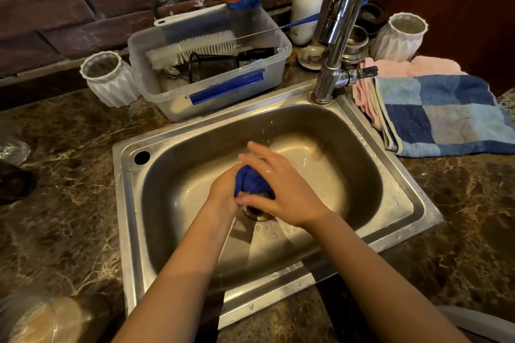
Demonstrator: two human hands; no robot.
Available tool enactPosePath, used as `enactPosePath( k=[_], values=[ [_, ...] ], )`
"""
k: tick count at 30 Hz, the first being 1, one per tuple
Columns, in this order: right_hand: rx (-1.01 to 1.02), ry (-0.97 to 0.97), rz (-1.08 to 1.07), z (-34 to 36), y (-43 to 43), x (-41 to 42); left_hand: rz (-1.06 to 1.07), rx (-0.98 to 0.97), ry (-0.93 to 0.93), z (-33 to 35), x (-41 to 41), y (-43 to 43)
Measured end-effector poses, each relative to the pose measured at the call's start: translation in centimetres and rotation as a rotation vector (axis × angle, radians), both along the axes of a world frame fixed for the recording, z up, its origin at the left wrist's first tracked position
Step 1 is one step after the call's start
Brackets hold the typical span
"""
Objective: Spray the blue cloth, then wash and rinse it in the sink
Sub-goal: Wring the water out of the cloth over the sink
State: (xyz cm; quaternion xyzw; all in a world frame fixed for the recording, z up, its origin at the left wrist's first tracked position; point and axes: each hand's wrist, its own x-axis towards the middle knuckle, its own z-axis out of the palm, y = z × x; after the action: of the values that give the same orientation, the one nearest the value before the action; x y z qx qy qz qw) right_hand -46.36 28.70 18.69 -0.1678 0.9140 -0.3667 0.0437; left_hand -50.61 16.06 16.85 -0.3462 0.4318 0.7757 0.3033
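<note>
Now hands (pixel 262 189) bunch blue cloth (pixel 252 179) over sink (pixel 390 237), tap (pixel 338 25) behind

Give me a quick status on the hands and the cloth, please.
Left hand and right hand both in grip on cloth. Cloth bunched over the drain, inside sink. No water seen from faucet. Nothing in the way.

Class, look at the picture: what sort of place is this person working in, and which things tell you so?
Most likely a home kitchen. A steel sink with a chrome tap is set in a marble-look counter, and a plastic tub of washing-up brushes stands behind it.
</note>
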Motion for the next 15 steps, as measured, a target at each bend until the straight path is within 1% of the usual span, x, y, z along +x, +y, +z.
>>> enactPosePath(
  k=[1,4,6,8,9,11,13,15],
  values=[
    [0.062,0.086,0.049,-0.3,-0.1,0.0,-0.031,0.054,-0.052,0.3,-0.1,-0.2],
    [0.156,0.233,0.116,-0.7,-0.6,-0.7,-0.201,0.075,-0.153,0.2,-0.4,-1.3],
    [0.234,0.294,0.158,-1.0,-0.9,-1.6,-0.313,0.062,-0.169,0.0,-0.5,-1.9],
    [0.275,0.347,0.135,-1.3,-1.0,-2.4,-0.349,0.026,-0.158,0.4,-0.3,-1.7],
    [0.281,0.372,0.097,-1.4,-1.1,-2.7,-0.332,-0.012,-0.138,0.6,-0.1,-1.4],
    [0.271,0.368,-0.015,-1.7,-1.7,-2.8,-0.196,-0.149,-0.062,0.8,0.3,-0.5],
    [0.254,0.342,-0.159,-1.8,-2.4,-2.7,-0.027,-0.321,0.057,0.7,0.7,0.5],
    [0.246,0.276,-0.264,-1.8,-2.7,-2.5,0.095,-0.483,0.175,0.6,0.9,1.4]
  ],
)
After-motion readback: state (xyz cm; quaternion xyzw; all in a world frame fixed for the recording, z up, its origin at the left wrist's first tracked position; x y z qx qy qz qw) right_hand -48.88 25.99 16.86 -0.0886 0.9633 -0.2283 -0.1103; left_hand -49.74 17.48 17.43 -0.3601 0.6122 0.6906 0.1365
